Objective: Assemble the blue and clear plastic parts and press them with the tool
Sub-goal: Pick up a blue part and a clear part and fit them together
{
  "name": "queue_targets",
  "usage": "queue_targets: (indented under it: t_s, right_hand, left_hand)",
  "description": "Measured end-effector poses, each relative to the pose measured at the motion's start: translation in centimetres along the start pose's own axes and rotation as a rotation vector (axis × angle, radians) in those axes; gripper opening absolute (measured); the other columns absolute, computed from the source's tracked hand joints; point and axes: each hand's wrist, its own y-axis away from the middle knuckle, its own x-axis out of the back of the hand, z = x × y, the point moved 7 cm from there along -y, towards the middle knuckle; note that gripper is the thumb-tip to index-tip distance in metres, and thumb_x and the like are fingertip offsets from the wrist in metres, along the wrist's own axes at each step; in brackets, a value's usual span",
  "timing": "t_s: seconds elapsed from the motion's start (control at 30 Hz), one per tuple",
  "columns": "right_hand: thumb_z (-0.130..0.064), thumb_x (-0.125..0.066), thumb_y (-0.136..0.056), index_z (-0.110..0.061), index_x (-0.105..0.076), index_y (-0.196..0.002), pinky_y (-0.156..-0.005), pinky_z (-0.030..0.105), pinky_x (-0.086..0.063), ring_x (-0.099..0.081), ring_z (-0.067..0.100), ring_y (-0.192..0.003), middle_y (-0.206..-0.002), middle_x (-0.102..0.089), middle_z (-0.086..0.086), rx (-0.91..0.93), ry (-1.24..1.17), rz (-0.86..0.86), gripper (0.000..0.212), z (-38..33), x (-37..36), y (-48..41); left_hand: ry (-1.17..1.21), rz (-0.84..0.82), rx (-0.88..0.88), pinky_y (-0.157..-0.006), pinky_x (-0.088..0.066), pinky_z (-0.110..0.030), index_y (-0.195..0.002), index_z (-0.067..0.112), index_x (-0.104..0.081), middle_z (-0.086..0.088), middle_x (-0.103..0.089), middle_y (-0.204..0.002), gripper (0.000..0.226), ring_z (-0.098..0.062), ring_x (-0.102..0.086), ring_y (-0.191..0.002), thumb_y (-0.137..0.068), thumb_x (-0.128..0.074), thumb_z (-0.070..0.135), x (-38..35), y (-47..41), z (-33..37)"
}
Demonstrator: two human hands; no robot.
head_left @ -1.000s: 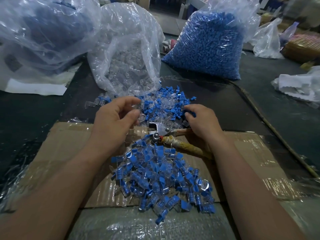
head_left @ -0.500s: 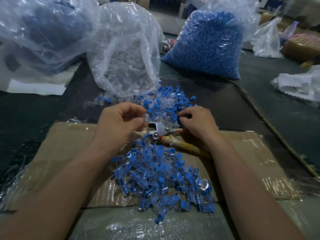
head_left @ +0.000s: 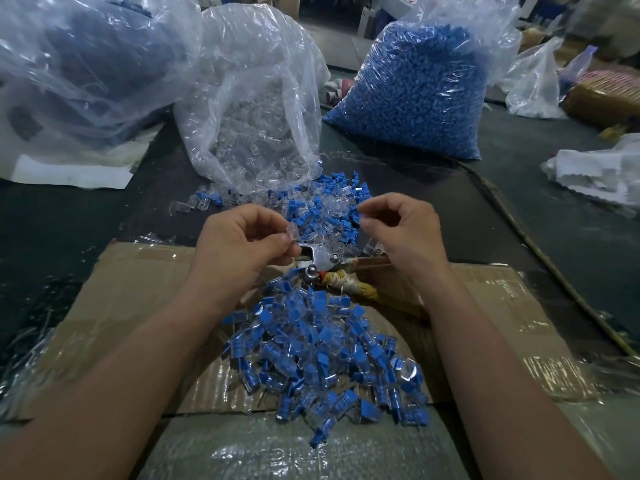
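While a big plastic bag (head_left: 79,64) slumps at far L and the bag of clear parts (head_left: 256,116) lies open-mouthed just R of it, the left hand (head_left: 242,251) has thumb & forefinger pinching a clear part (head_left: 292,232), other fingers curled. Just below, btwn both hands, the metal tool (head_left: 318,258) lies on the cardboard (head_left: 121,289), wrapped handles pointing R. Loose blue & clear parts (head_left: 322,202) are heaped behind it; a pile of joined pieces (head_left: 325,355) sits nearer. The right hand (head_left: 405,233) is curled, thumb & forefinger tips close together; can't tell if they hold anything. The bag of blue parts (head_left: 415,91) stands back R.
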Motion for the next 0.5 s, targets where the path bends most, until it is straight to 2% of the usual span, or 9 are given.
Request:
queue_targets:
  t_s: [0.17,0.23,0.33,0.5]
  right_hand:
    - [-0.001,-0.068,-0.079,-0.030,-0.063,-0.077,-0.069,0.017,-0.053,-0.065,0.005,-0.070,-0.077,-0.065,-0.010,0.133,-0.228,-0.005,0.029,-3.8,-1.0,2.2]
    - [0.001,-0.067,-0.079,-0.028,-0.063,-0.078,-0.072,0.026,-0.056,-0.068,0.013,-0.074,-0.079,-0.066,-0.005,0.186,-0.296,-0.031,0.029,-5.0,-1.7,2.9]
    - [0.001,-0.066,-0.080,-0.028,-0.063,-0.079,-0.074,0.034,-0.057,-0.068,0.020,-0.077,-0.083,-0.066,0.002,0.227,-0.314,-0.068,0.029,-6.0,-2.2,3.4]
    - [0.001,-0.066,-0.080,-0.030,-0.062,-0.079,-0.076,0.038,-0.056,-0.067,0.022,-0.079,-0.085,-0.066,0.005,0.208,-0.311,-0.095,0.031,-6.1,-2.5,3.7]
  left_hand:
    - [0.038,-0.002,0.035,-0.052,-0.054,-0.019,-0.077,0.006,-0.059,-0.009,-0.069,-0.063,0.012,-0.014,-0.068,-0.057,-0.079,-0.060,-0.006,-0.1,0.3,0.0]
    - [0.028,0.015,0.026,-0.051,-0.054,-0.019,-0.077,0.006,-0.060,-0.009,-0.068,-0.061,0.012,-0.013,-0.067,-0.055,-0.079,-0.062,-0.005,-0.1,0.3,0.1]
    - [-0.005,0.037,0.010,-0.051,-0.053,-0.017,-0.077,0.009,-0.061,-0.008,-0.069,-0.066,0.012,-0.012,-0.067,-0.056,-0.079,-0.063,-0.003,0.1,0.3,0.0]
    - [-0.110,0.064,-0.017,-0.055,-0.055,-0.019,-0.072,0.014,-0.061,0.000,-0.070,-0.063,0.019,-0.012,-0.068,-0.058,-0.078,-0.065,-0.004,0.4,0.2,-0.1]
